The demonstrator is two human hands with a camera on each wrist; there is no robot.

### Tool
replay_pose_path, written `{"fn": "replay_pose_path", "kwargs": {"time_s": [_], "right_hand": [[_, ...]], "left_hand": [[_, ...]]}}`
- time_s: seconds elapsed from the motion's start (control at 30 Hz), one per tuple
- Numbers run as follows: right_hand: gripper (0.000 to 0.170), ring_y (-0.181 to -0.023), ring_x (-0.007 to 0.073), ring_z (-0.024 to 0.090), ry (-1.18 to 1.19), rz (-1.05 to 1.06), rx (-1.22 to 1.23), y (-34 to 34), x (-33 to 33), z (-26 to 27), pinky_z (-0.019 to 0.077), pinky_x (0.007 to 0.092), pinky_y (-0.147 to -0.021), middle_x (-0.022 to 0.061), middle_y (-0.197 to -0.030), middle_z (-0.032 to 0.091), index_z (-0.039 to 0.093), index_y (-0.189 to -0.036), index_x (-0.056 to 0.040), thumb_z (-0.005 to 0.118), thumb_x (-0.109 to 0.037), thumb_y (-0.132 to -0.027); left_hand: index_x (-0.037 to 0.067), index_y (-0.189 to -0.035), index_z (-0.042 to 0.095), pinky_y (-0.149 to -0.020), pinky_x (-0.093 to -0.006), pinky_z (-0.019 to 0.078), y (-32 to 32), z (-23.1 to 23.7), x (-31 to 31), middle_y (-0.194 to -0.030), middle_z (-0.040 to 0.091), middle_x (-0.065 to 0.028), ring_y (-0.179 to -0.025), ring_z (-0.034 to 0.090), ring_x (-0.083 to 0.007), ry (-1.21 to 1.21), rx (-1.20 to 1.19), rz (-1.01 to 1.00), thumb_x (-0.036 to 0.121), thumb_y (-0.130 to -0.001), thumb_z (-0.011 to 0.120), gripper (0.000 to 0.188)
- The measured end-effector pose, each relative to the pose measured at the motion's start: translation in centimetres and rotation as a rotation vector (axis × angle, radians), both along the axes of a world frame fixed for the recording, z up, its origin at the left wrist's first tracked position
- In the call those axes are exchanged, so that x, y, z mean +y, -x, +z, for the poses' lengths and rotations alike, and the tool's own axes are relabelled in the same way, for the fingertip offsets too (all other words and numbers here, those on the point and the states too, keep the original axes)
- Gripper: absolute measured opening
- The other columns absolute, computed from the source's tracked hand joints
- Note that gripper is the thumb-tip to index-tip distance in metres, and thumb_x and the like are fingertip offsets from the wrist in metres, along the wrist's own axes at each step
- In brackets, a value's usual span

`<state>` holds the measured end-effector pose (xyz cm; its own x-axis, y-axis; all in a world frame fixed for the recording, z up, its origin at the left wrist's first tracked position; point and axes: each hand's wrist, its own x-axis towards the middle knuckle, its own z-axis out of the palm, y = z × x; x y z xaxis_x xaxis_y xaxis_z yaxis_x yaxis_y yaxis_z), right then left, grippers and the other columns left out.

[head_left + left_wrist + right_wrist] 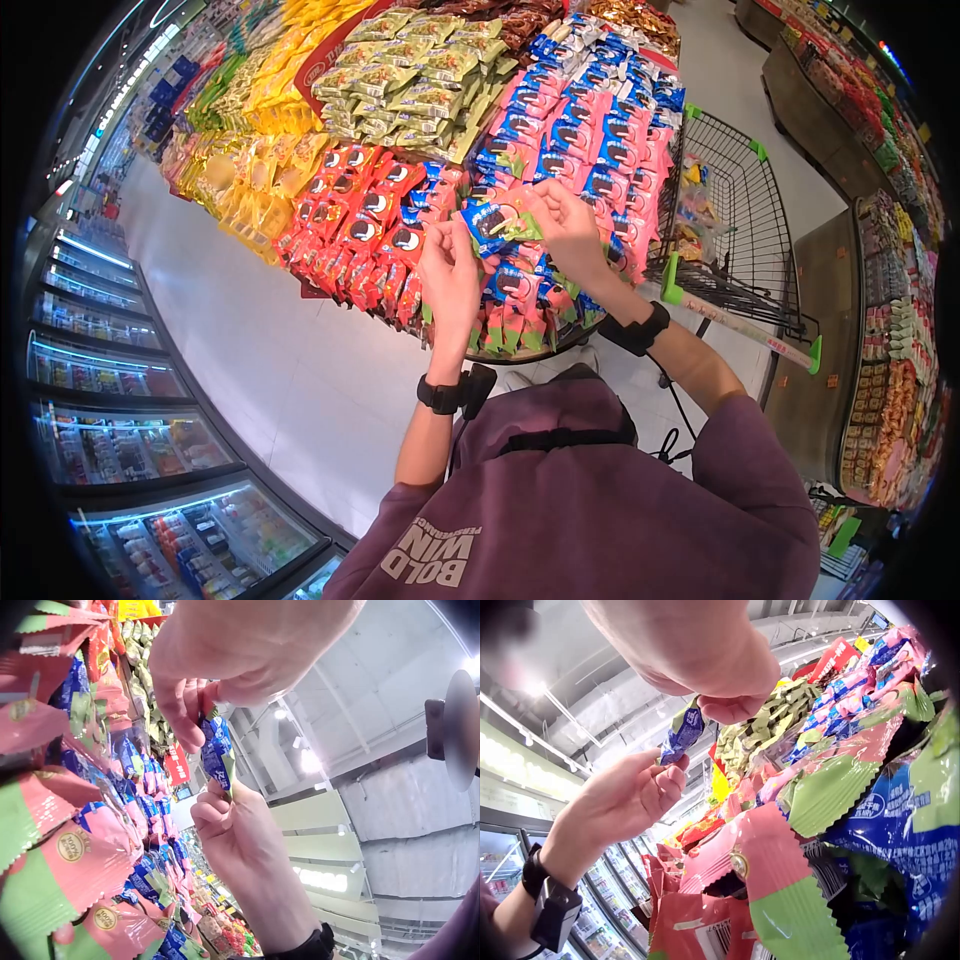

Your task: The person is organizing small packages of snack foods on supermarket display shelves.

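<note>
A small blue snack packet (487,226) with pink and green parts is held out between both hands, over the front of a heaped snack display. My left hand (449,272) pinches its left end and my right hand (566,232) pinches its right end. In the left wrist view the packet (217,752) spans the gap between the two sets of fingers. From the right wrist the packet (681,736) shows its blue printed face. Just below the hands lie similar blue, pink and green packets (515,285).
Red packets (350,215) lie left of the hands, green packets (415,85) farther back. A wire shopping cart (740,220) with bagged goods stands at the right of the display. Glass-fronted freezers (150,440) line the left; stocked shelves (885,400) stand far right.
</note>
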<state>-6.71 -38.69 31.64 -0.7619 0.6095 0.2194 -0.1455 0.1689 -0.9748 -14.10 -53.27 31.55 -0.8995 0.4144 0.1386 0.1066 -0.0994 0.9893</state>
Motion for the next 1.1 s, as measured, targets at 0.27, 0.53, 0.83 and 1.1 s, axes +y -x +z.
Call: {"fn": "replay_pose_path", "kwargs": {"time_s": [0.27, 0.53, 0.83, 1.1], "right_hand": [[0.020, -0.052, 0.0019, 0.033, 0.075, 0.003, 0.012, -0.2, -0.3, -0.1, 0.0263, 0.0250, -0.046, -0.0032, -0.059, 0.045, 0.056, -0.091, -0.0017, 0.056, -0.019, -0.100], [0.021, -0.049, 0.0024, 0.034, 0.141, 0.014, -0.029, -0.8, -0.5, -0.1, 0.0285, 0.0249, -0.045, -0.0031, -0.057, 0.044, 0.056, -0.090, -0.0020, 0.054, -0.020, -0.101], [0.026, -0.046, 0.0037, 0.039, 0.161, 0.009, -0.022, -0.3, -0.2, -1.1, 0.0381, 0.0240, -0.046, -0.0027, -0.058, 0.042, 0.051, -0.089, -0.0036, 0.049, -0.025, -0.104], [0.021, -0.042, 0.0042, 0.042, 0.268, 0.068, -0.024, -0.7, -0.5, -0.3, 0.0337, 0.0213, -0.041, -0.0031, -0.064, 0.047, 0.052, -0.095, -0.0079, 0.046, -0.026, -0.105]], "left_hand": [[-0.002, -0.104, 0.052, -0.049, -0.0228, 0.0453, -0.6, -0.7, -0.3, -0.073, 0.062, -0.0067, -0.056, 0.061, -0.0109, -0.073, -0.227, -0.157, 0.018, -0.102, 0.053, 0.019], [0.000, -0.108, 0.052, -0.046, -0.0191, 0.0380, 0.0, -1.3, -0.6, -0.072, 0.060, -0.0035, -0.054, 0.054, -0.0046, -0.158, -0.123, -0.104, 0.017, -0.102, 0.053, 0.018], [0.001, -0.113, 0.051, -0.045, -0.0180, 0.0360, 0.0, -1.7, -0.3, -0.071, 0.060, -0.0014, -0.055, 0.054, -0.0037, -0.160, -0.223, -0.174, 0.018, -0.101, 0.056, 0.021], [0.001, -0.122, 0.050, -0.047, -0.0183, 0.0378, -0.5, -1.1, -0.3, -0.070, 0.060, -0.0018, -0.056, 0.054, -0.0044, -0.275, -0.143, -0.156, 0.012, -0.102, 0.053, 0.024]]}}
